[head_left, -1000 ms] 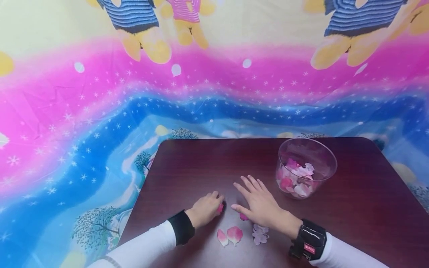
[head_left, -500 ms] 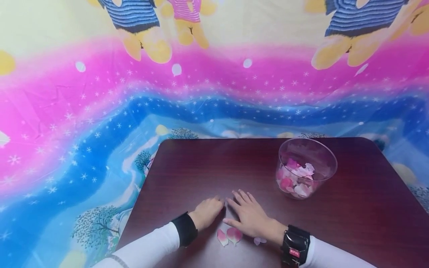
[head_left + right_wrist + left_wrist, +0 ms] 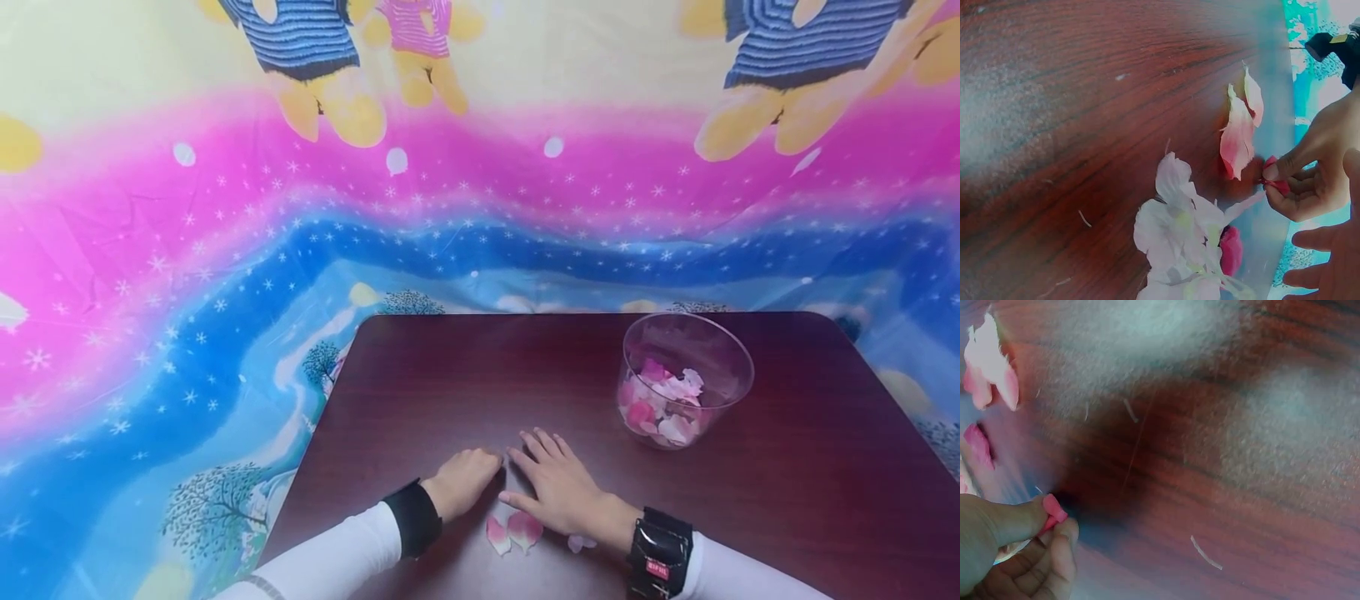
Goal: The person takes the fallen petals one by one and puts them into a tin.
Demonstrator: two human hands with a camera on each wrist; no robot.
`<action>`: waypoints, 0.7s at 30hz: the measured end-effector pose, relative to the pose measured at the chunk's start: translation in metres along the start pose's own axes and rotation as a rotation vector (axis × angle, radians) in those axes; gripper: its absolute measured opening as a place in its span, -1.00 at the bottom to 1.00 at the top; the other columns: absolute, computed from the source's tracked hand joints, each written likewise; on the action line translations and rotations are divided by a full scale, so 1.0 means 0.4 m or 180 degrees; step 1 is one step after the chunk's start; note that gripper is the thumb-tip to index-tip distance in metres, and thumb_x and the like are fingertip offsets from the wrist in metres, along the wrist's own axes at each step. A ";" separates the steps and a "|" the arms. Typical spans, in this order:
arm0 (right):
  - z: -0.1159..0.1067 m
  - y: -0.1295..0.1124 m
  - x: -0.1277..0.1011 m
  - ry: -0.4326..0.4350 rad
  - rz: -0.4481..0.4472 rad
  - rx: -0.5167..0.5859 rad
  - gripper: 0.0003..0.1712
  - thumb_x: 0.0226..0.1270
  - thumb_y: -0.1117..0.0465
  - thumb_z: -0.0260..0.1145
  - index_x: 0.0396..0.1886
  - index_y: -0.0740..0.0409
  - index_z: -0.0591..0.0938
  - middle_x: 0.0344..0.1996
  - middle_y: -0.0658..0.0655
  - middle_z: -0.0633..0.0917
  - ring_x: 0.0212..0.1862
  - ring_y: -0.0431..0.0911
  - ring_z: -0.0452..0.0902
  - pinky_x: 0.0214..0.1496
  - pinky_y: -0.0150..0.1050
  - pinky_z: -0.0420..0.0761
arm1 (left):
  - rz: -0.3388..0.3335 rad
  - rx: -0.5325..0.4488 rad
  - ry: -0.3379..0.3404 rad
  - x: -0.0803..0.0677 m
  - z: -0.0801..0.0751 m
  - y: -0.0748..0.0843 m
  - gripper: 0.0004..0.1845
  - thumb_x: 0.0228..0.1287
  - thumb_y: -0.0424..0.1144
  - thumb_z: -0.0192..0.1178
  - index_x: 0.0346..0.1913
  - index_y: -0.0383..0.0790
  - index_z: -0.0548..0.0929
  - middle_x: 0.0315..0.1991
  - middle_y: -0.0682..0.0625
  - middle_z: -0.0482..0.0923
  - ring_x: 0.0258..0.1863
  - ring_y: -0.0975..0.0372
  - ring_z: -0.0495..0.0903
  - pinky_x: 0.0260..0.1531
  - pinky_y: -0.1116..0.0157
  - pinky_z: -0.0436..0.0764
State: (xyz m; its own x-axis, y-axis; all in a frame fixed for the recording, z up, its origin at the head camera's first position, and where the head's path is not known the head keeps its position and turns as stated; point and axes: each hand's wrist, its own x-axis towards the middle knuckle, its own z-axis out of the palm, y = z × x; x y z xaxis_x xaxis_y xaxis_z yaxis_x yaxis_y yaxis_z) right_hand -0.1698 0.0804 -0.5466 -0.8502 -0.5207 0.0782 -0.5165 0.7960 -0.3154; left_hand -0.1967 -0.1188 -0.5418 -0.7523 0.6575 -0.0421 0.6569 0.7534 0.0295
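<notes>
My left hand (image 3: 465, 482) pinches a crumpled deep-pink petal (image 3: 1055, 511) between thumb and fingertips, low over the table. Close on its right, my right hand (image 3: 562, 487) hovers palm down with fingers spread, holding nothing. Two pink-and-white petals (image 3: 523, 531) lie just in front of the hands. A pale, whitish petal cluster (image 3: 1179, 237) is under the right hand, mostly covered by it in the head view. Beside that cluster a magenta petal (image 3: 1230, 250) shows in the right wrist view; the right hand hides it from the head camera.
A clear plastic bowl (image 3: 738, 379) holding pink and white petals stands at the back right of the dark red-brown table (image 3: 465, 375). A patterned cloth (image 3: 480, 200) hangs behind the table.
My right hand has moved left and toward me, closer to the left hand, covering the magenta petal and most of the pale cluster. The left hand has shifted slightly, its petal now hidden from the head view.
</notes>
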 end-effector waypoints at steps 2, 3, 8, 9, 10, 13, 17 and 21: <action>-0.007 0.001 0.002 0.0072 0.0007 -0.0022 -0.14 0.39 -0.44 0.08 0.40 0.08 0.50 0.44 0.32 0.44 0.50 0.30 0.27 0.50 0.31 0.25 | 0.0035 -0.0051 0.0103 0.003 -0.012 -0.007 -0.89 0.21 -0.42 0.32 -0.34 -0.13 0.64 -0.41 0.02 0.67 -0.36 0.19 0.73 -0.40 0.30 0.70; -0.011 0.002 0.004 0.0122 0.0014 -0.0022 -0.14 0.39 -0.42 0.11 0.40 0.09 0.50 0.43 0.32 0.45 0.50 0.30 0.28 0.49 0.31 0.26 | 0.0034 -0.0099 0.0158 0.005 -0.022 -0.011 -0.88 0.21 -0.42 0.31 -0.37 -0.13 0.62 -0.44 0.03 0.65 -0.39 0.20 0.72 -0.44 0.30 0.68; -0.054 0.007 0.026 0.0359 0.0138 0.0007 -0.17 0.35 -0.35 0.23 0.40 0.09 0.50 0.38 0.26 0.51 0.47 0.24 0.34 0.48 0.25 0.32 | -0.0012 -0.0392 0.0512 0.030 -0.097 -0.026 -0.81 0.20 -0.42 0.35 -0.40 -0.11 0.54 -0.52 0.10 0.55 -0.52 0.29 0.59 -0.55 0.36 0.55; -0.065 0.008 0.031 0.0441 0.0150 0.0045 -0.19 0.34 -0.32 0.27 0.38 0.11 0.51 0.36 0.24 0.55 0.44 0.22 0.39 0.46 0.22 0.35 | -0.0021 -0.0511 0.0581 0.035 -0.113 -0.026 -0.81 0.21 -0.41 0.35 -0.38 -0.11 0.54 -0.52 0.11 0.55 -0.52 0.31 0.56 -0.54 0.38 0.53; -0.076 0.009 0.037 0.0537 0.0168 0.0077 -0.21 0.32 -0.29 0.31 0.36 0.11 0.53 0.32 0.21 0.59 0.41 0.18 0.45 0.43 0.18 0.41 | -0.0012 -0.0639 0.0652 0.040 -0.129 -0.026 -0.81 0.22 -0.40 0.36 -0.35 -0.12 0.54 -0.51 0.11 0.57 -0.51 0.33 0.56 -0.52 0.39 0.53; -0.111 0.008 0.052 0.0892 0.0187 0.0303 -0.33 0.26 -0.17 0.44 0.25 0.10 0.61 0.13 0.13 0.73 0.20 0.06 0.65 0.24 0.05 0.61 | 0.0030 -0.1038 0.0843 0.055 -0.165 -0.022 -0.81 0.26 -0.36 0.39 -0.26 -0.13 0.54 -0.45 0.09 0.64 -0.46 0.35 0.58 -0.43 0.44 0.56; -0.150 0.001 0.064 0.1248 0.0162 0.0691 -0.50 0.18 0.01 0.54 0.09 0.07 0.69 -0.11 0.03 0.81 -0.07 -0.08 0.76 -0.03 -0.09 0.71 | 0.0119 -0.1555 0.1044 0.069 -0.196 -0.010 -0.81 0.28 -0.38 0.37 -0.24 -0.17 0.52 -0.35 0.03 0.71 -0.35 0.32 0.69 -0.31 0.48 0.64; -0.172 -0.006 0.069 0.1464 0.0061 0.0964 -0.64 0.16 0.17 0.56 -0.04 0.08 0.72 -0.23 0.01 0.80 -0.18 -0.13 0.75 -0.12 -0.15 0.71 | 0.0117 -0.1898 0.1150 0.075 -0.212 -0.001 -0.82 0.31 -0.43 0.32 -0.23 -0.18 0.51 -0.28 -0.01 0.75 -0.25 0.26 0.77 -0.22 0.46 0.69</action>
State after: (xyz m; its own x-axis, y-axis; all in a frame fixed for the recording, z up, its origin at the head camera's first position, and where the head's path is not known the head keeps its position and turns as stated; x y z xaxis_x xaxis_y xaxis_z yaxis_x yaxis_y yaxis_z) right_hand -0.1991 0.0853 -0.4788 -0.8511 -0.2644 0.4536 -0.5058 0.6443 -0.5736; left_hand -0.2237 -0.0989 -0.4584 -0.7679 0.5654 0.3012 0.6199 0.5371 0.5721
